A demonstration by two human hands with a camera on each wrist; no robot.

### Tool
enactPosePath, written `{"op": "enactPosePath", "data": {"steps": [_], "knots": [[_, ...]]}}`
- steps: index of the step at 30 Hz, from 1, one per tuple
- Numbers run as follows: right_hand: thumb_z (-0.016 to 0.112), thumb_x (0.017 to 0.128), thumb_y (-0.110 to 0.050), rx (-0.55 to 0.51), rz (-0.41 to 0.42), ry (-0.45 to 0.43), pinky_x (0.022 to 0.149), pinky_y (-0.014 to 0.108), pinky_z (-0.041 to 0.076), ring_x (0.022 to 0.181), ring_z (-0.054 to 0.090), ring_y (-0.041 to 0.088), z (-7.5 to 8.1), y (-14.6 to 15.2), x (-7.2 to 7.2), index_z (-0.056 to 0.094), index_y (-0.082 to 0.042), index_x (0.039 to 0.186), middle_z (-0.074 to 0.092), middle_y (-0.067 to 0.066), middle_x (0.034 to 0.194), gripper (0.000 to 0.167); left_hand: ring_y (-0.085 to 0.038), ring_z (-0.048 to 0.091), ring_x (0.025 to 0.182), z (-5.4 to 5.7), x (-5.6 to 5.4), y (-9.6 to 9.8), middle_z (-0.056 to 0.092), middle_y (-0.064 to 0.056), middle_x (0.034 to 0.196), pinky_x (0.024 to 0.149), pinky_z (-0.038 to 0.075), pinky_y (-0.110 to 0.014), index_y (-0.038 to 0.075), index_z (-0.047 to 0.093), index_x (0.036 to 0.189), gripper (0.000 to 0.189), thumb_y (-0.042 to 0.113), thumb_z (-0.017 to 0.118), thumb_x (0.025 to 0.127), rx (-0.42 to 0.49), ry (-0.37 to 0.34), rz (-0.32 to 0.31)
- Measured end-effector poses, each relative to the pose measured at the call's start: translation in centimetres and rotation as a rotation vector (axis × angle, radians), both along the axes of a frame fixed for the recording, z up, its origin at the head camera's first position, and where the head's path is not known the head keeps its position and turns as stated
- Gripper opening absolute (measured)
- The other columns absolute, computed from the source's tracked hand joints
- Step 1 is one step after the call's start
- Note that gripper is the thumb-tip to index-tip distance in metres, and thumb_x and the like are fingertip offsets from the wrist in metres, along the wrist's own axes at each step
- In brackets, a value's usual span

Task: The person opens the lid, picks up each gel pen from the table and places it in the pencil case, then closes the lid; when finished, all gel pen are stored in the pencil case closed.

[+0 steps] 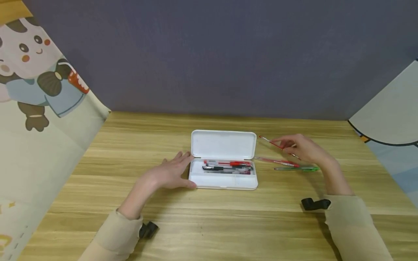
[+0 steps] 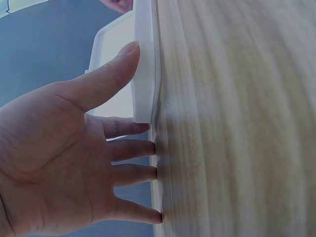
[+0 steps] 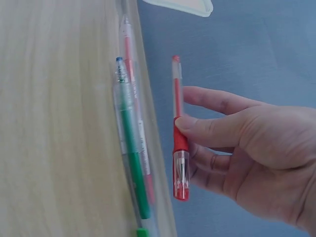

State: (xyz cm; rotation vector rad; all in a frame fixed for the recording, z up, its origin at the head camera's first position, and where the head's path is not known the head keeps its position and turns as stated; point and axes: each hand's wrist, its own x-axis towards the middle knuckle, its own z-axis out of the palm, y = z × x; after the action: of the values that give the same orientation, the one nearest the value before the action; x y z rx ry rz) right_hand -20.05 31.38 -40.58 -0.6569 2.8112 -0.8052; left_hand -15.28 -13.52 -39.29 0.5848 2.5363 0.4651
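A white pencil case (image 1: pixel 223 145) lies with its lid raised on the wooden table, and several pens (image 1: pixel 228 168), red and black, fill its rear compartment. At the case's left end rests my left hand (image 1: pixel 171 172), fingers spread straight; in the left wrist view its thumb (image 2: pixel 111 76) touches the case's front wall (image 2: pixel 144 74). To the right of the case, my right hand (image 1: pixel 302 148) pinches a red pen (image 3: pixel 178 133) between thumb and fingers, raised above the table. Below it lie another red pen (image 1: pixel 277 162) and a green pen (image 1: pixel 297 168).
The wooden table (image 1: pixel 202 224) ends at a dark grey backdrop (image 1: pixel 222 58). Cartoon-printed cloth (image 1: pixel 42 90) hangs at the left, and a printed panel (image 1: pixel 388 112) stands at the right. Black wrist mounts (image 1: pixel 315 204) stick out from the sleeves.
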Motion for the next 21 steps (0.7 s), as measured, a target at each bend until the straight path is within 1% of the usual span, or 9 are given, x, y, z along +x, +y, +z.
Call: {"op": "enactPosePath", "data": {"steps": [4,7,10,12,14,18,21], "knots": [[0.065,0.095,0.008,-0.015,-0.043,0.043,0.079,0.031,0.059,0.099,0.071,0.030,0.3,-0.8,1.5,0.066,-0.007,0.136,0.074,0.014,0.104,0.044,-0.042,0.007,0.161,-0.2,0.5,-0.6,0.010,-0.020,0.173,0.123,0.010,-0.076,0.012,0.019,0.166,0.102,0.055,0.073,0.090,-0.011,0.002,-0.018],[0.064,0.095,0.008,-0.053,-0.070,0.103,0.076,0.027,0.059,0.099,0.071,0.031,0.4,-1.4,2.6,0.066,-0.007,0.137,0.074,0.018,0.110,0.045,-0.041,0.007,0.161,-0.3,0.9,-1.1,0.011,-0.019,0.173,0.123,0.010,-0.076,0.012,0.019,0.165,0.102,0.055,0.073,0.090,-0.020,0.005,-0.031],[0.067,0.093,0.010,-0.079,-0.087,0.202,0.074,0.020,0.058,0.095,0.071,0.018,0.6,-2.2,3.6,0.067,-0.007,0.135,0.075,0.018,0.111,0.046,-0.041,0.008,0.161,-0.4,1.2,-1.5,0.011,-0.019,0.173,0.123,0.010,-0.076,0.013,0.019,0.165,0.102,0.055,0.073,0.090,-0.021,0.008,-0.044],[0.068,0.091,0.010,-0.098,-0.095,0.261,0.075,0.016,0.057,0.093,0.069,0.010,0.7,-2.8,4.4,0.068,-0.009,0.134,0.076,0.015,0.113,0.047,-0.041,0.008,0.161,-0.5,1.4,-1.8,0.011,-0.019,0.173,0.123,0.010,-0.076,0.013,0.019,0.166,0.102,0.056,0.072,0.090,-0.020,0.007,-0.053],[0.069,0.090,0.010,-0.118,-0.106,0.303,0.077,0.012,0.055,0.093,0.067,0.002,0.8,-3.5,5.2,0.069,-0.011,0.134,0.075,0.012,0.113,0.049,-0.042,0.008,0.161,-0.6,1.7,-2.1,0.011,-0.019,0.173,0.123,0.010,-0.076,0.013,0.019,0.165,0.102,0.055,0.073,0.090,-0.019,0.005,-0.061],[0.071,0.088,0.011,-0.146,-0.132,0.372,0.078,0.005,0.050,0.092,0.063,-0.004,1.1,-5.0,6.9,0.071,-0.016,0.132,0.073,0.007,0.110,0.052,-0.041,0.007,0.161,-0.7,2.2,-2.7,0.010,-0.019,0.173,0.123,0.010,-0.076,0.013,0.018,0.166,0.103,0.055,0.073,0.089,-0.024,0.002,-0.075],[0.073,0.086,0.013,-0.153,-0.136,0.426,0.075,0.005,0.048,0.089,0.060,-0.005,1.5,-6.3,8.1,0.072,-0.015,0.131,0.071,0.005,0.104,0.053,-0.041,0.007,0.161,-0.7,2.5,-3.2,0.010,-0.019,0.173,0.123,0.009,-0.076,0.013,0.018,0.166,0.103,0.055,0.073,0.089,-0.029,0.003,-0.085]]}}
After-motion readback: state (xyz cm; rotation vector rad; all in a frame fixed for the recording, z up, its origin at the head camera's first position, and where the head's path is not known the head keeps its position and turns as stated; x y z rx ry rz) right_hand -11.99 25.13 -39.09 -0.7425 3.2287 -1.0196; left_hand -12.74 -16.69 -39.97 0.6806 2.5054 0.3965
